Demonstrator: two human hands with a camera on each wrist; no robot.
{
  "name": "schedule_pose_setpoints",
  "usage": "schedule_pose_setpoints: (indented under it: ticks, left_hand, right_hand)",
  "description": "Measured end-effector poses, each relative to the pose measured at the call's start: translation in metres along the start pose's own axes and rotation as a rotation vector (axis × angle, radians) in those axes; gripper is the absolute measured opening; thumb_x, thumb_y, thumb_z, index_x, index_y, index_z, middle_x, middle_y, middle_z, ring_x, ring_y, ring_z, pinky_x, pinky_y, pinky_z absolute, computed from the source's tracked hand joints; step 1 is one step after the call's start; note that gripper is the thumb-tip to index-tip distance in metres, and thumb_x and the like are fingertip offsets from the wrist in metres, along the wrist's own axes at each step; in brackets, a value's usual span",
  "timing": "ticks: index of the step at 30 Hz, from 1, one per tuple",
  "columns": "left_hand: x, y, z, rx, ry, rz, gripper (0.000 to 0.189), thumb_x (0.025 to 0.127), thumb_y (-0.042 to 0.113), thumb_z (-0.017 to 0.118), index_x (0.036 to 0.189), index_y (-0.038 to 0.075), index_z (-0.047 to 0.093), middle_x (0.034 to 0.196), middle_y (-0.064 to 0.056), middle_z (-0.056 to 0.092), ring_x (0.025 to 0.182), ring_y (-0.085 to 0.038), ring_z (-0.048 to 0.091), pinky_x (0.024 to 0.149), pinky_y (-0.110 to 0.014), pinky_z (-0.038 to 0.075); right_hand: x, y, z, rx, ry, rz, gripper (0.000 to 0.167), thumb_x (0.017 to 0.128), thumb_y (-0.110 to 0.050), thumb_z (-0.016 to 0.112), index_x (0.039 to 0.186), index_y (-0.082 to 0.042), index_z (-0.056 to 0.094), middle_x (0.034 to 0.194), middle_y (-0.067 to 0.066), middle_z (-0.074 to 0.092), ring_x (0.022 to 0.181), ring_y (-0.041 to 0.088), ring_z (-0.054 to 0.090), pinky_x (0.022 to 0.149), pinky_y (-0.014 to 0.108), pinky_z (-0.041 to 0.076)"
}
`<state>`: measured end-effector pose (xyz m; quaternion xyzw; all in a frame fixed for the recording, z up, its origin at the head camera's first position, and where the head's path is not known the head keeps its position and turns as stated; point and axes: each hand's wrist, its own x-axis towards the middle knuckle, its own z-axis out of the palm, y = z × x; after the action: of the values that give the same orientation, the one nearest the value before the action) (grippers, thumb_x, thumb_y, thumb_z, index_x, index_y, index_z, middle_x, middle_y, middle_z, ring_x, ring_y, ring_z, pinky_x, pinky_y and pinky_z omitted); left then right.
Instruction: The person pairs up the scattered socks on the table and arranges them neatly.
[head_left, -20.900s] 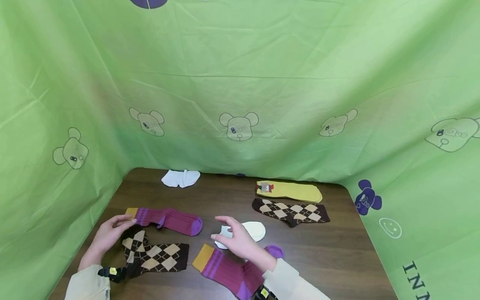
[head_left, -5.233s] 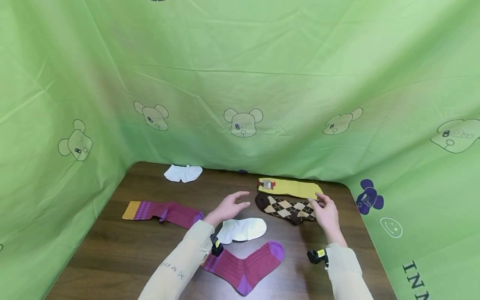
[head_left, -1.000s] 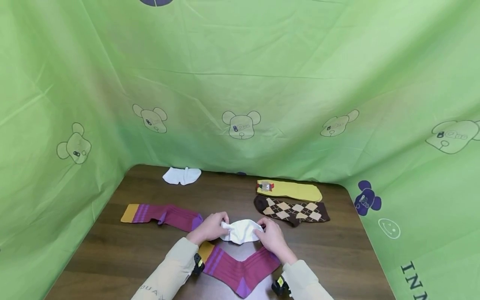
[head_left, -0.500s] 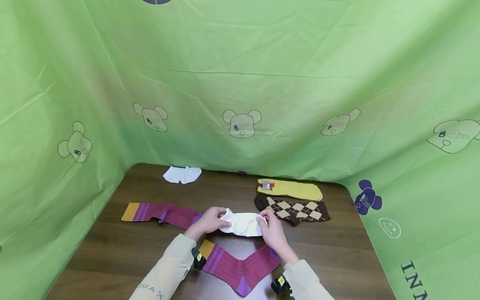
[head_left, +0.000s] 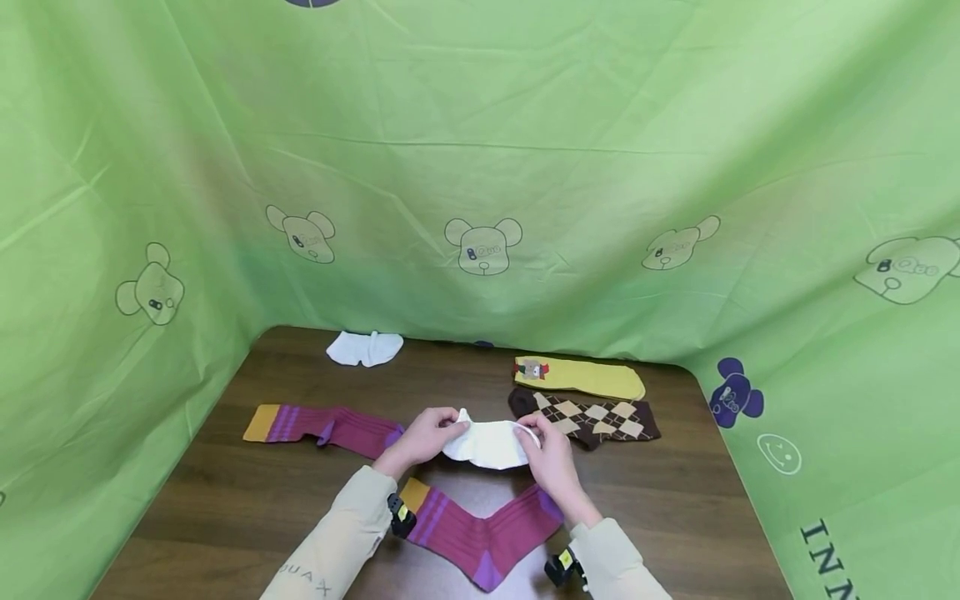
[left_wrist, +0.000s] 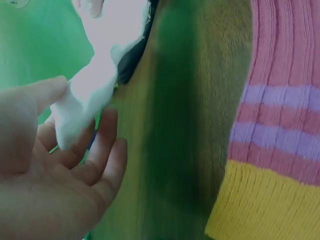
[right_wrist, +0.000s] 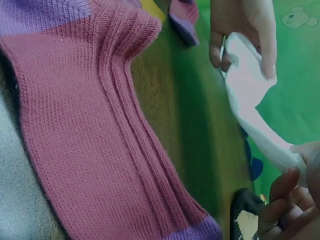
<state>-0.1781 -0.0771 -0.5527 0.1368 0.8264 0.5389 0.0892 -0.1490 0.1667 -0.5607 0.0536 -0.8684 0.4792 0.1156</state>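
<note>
A short white sock [head_left: 491, 444] is stretched between my two hands, above the table. My left hand [head_left: 423, 437] pinches its left end between thumb and fingers, and the other fingers spread loosely beneath in the left wrist view. At the other end, my right hand [head_left: 551, 460] pinches the sock, fingers curled in the right wrist view. The sock hangs in the air with a slight sag in both wrist views. Just below the hands lies a maroon sock [head_left: 483, 542] with a yellow cuff and purple heel, bent in a V; the right hand overlaps its toe.
Another maroon sock [head_left: 345, 429] lies at the left, its toe behind the left hand. A white sock [head_left: 365, 348] sits at the back left. Yellow socks [head_left: 585, 379] and a brown argyle sock [head_left: 600, 419] lie at the back right. Green cloth [head_left: 480, 183] surrounds the wooden table [head_left: 247, 517].
The nearer white sock, lying on the table 5.2 seconds ago, is now held up by both hands, slightly farther forward than a second ago. The argyle sock at lower left 20.9 seconds ago is gone from there.
</note>
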Motion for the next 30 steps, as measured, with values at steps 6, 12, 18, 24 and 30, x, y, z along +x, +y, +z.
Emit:
schedule_pose_setpoints:
  ticks: [6,12,18,24,30]
  left_hand:
    - [0.004,0.002,0.005,-0.05,0.047,0.037,0.012,0.098,0.007,0.062,0.099,-0.003,0.067,0.081,-0.004,0.069,0.07,-0.01,0.058,0.065,-0.025,0.049]
    - [0.006,0.004,0.005,-0.071,0.119,0.069,0.011,0.097,0.002,0.06,0.102,-0.005,0.067,0.087,-0.008,0.069,0.076,-0.011,0.059,0.071,-0.027,0.049]
    - [0.007,0.009,0.003,-0.064,0.141,0.014,0.007,0.096,0.002,0.057,0.092,0.001,0.063,0.078,-0.002,0.061,0.07,-0.013,0.051,0.065,-0.027,0.042]
    - [0.007,0.011,0.005,-0.051,0.153,-0.004,0.011,0.094,0.001,0.053,0.089,0.003,0.063,0.084,-0.005,0.063,0.075,-0.016,0.052,0.068,-0.03,0.044]
    - [0.008,0.009,0.011,-0.031,0.15,0.017,0.014,0.093,0.001,0.052,0.083,0.004,0.061,0.082,-0.005,0.061,0.076,-0.017,0.052,0.07,-0.032,0.044]
  right_hand:
    - [0.0,-0.003,-0.003,0.058,-0.028,0.07,0.023,0.085,-0.006,0.082,0.105,-0.005,0.071,0.083,0.003,0.067,0.072,0.016,0.064,0.065,0.026,0.052]
    - [0.0,0.001,-0.007,0.046,-0.025,0.1,0.031,0.083,0.0,0.08,0.112,0.003,0.07,0.089,0.011,0.072,0.073,0.017,0.068,0.065,0.025,0.055]
    - [0.002,0.006,-0.012,0.023,0.015,0.112,0.02,0.091,0.0,0.071,0.111,0.002,0.073,0.092,0.013,0.073,0.075,0.017,0.066,0.065,0.024,0.052]
    - [0.007,0.01,-0.019,0.062,0.034,0.148,0.019,0.095,0.002,0.064,0.112,0.002,0.073,0.107,0.02,0.072,0.084,0.024,0.069,0.07,0.024,0.053]
    - [0.011,0.003,-0.025,0.198,0.031,0.266,0.018,0.098,0.002,0.057,0.111,0.006,0.069,0.108,0.02,0.071,0.092,0.024,0.067,0.08,0.023,0.051]
